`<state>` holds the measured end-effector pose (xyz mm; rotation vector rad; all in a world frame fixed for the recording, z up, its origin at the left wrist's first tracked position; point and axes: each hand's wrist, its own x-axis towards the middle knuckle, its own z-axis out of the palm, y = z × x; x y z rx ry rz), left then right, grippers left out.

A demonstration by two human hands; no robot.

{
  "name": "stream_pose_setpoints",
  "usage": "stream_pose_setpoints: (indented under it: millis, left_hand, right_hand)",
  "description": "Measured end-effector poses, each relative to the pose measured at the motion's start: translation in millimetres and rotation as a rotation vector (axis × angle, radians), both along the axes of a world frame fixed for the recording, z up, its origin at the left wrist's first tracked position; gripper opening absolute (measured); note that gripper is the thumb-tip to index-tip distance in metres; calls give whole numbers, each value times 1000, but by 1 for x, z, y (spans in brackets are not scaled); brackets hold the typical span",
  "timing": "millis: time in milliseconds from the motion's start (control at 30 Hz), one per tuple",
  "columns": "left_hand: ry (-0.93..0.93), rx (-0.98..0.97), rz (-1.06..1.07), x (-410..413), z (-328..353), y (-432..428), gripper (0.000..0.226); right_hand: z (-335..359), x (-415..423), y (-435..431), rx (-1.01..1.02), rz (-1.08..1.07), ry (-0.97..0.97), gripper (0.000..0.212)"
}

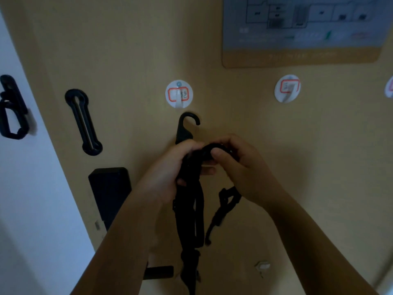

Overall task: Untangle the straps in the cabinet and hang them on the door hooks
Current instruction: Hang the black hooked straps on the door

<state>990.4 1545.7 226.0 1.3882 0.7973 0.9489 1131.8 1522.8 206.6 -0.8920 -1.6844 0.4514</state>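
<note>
I am watching two hands working close together in front of a tan door point(131, 50), both on one dark bundle of black straps point(192, 209). The left hand point(168, 167) is curling its fingers round the upper part of the bundle in a tight grip. The right hand point(240, 167) is pinching a loop at the top between thumb and bent fingers, so neither grip is standing open. One black plastic hook point(188, 122) is sticking up above the left hand, just below the nearest door hook, with a sliver of door showing between them. Below the hands the strands are hanging down and running off the bottom edge; in this dim light I am not managing to count them. One knotted length point(227, 201) is dangling under the right hand. I am counting three round white door hooks point(179, 94) in a row: the one above the straps, the second hook point(287, 88) to its right, and the third hook point(390, 87), cut off by the frame edge. Their red-framed labels are too blurred to read, as is the one floor-plan sign point(302, 28) above. Left of the hands I am seeing one black slotted plate point(83, 122), one black box point(109, 192), and one black lever point(161, 272) partly hidden behind the left forearm.
</note>
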Motion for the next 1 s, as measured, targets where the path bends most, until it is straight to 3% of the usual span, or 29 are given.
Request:
stream_pose_setpoints:
  millis: [100, 233, 367, 500, 633, 800, 1000]
  left_hand:
    - [70, 183, 45, 1, 8, -1, 16]
    - [20, 376, 120, 8, 20, 3, 43]
    - [85, 496, 31, 18, 29, 8, 32]
    - [126, 468, -38, 26, 40, 7, 13]
    - [98, 392, 12, 31, 54, 12, 24]
    - [-41, 322, 39, 39, 70, 28, 15]
    - [-94, 329, 51, 70, 83, 34, 15]
  right_hand:
    - [9, 0, 4, 25, -68, 47, 12]
    - [25, 0, 10, 28, -113, 110, 14]
    - [38, 4, 12, 6, -97, 170, 14]
    - [52, 14, 11, 41, -113, 78, 18]
    - [60, 25, 14, 92, -185, -9, 16]
    - [69, 42, 18, 159, -191, -62, 17]
    - [83, 78, 26, 424, -316, -396, 7]
